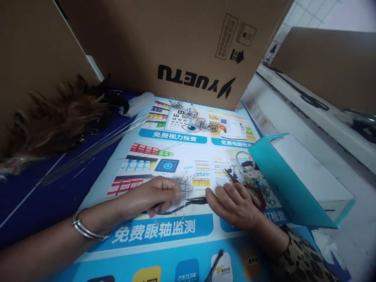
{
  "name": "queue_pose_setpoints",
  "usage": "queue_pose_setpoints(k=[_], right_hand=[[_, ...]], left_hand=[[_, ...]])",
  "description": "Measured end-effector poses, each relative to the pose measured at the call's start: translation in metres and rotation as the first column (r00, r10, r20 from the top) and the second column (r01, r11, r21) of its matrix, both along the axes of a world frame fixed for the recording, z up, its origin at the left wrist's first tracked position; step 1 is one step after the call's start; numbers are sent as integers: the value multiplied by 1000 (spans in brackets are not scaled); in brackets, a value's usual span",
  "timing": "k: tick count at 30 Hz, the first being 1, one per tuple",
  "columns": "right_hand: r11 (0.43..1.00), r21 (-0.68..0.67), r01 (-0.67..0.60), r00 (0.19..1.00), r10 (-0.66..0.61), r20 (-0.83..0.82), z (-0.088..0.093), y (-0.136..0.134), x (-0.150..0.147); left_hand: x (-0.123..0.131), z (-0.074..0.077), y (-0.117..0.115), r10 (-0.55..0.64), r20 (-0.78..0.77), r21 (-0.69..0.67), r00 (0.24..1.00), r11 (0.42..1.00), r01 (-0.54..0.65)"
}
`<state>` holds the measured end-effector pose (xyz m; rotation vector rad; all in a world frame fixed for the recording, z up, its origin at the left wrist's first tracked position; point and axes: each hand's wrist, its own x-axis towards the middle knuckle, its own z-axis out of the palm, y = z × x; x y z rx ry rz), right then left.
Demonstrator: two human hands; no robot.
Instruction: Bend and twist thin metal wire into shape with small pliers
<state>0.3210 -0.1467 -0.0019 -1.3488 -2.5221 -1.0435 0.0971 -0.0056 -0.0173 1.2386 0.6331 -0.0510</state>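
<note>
My left hand (164,192), with bangles on its wrist, is closed in a pinch on a thin wire (185,203) that has small reddish bits on it. Fingers of my right hand (235,201) wrap round what look like pliers (196,201), whose slim dark jaws point left at the wire. Most of the tool's handle is hidden in the palm. Just beyond my left fingertips lies a loose group of bent wire loops (185,182). Red-handled scissors (258,197) lie against the far side of my right hand, partly covered by it, among several wire rings (270,192).
A teal open box (299,184) stands at the right, near a wire coil (245,159). Tangled wire pieces (194,115) lie at the back before a large cardboard box (164,35). Long straight wires (108,143) and brown feathers (55,117) are left. A dark slim tool (216,264) lies in front.
</note>
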Motion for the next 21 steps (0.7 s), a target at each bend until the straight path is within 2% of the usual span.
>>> queue_pose_setpoints(k=[10, 21], right_hand=[[996, -88, 14, 1000, -16, -15, 1, 3, 0], [979, -202, 33, 995, -51, -82, 3, 4, 0]], left_hand=[[3, 3, -4, -67, -75, 98, 995, 992, 75], [2, -1, -4, -91, -47, 119, 995, 988, 96]])
